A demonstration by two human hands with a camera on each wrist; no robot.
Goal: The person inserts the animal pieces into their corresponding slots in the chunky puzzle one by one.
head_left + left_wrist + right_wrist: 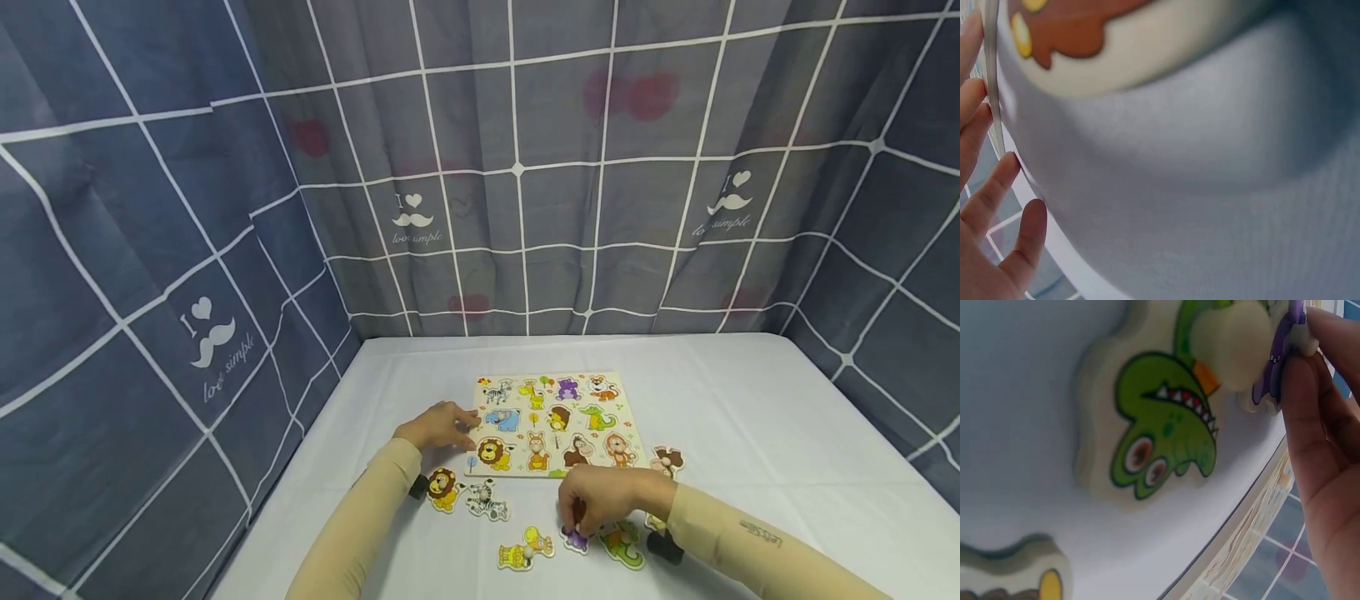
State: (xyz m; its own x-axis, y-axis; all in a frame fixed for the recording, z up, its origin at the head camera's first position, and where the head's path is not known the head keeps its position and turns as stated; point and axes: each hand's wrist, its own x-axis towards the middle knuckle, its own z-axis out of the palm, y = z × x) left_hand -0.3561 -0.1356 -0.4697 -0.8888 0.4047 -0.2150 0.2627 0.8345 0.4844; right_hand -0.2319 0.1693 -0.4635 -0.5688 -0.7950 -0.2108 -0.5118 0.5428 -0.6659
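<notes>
A flat wooden puzzle board [551,477] with printed animals lies on the white table. My left hand [438,427] is at its left edge, fingers spread, the fingertips [972,94] right at the board's side. In front of the board, my right hand [606,493] pinches the small knob [1302,340] of a purple animal puzzle piece [574,542]. Right beside that piece is a green crocodile piece [624,547] with a round pale knob [1235,344]. A yellow giraffe piece [525,550] lies to the left of the purple one.
Near the left forearm lie a lion piece [445,490] and a zebra piece [487,502]. A brown piece [666,458] lies off the board's front right corner. Another piece [655,522] is partly hidden by the right wrist. A grid-patterned curtain [555,250] stands behind the table.
</notes>
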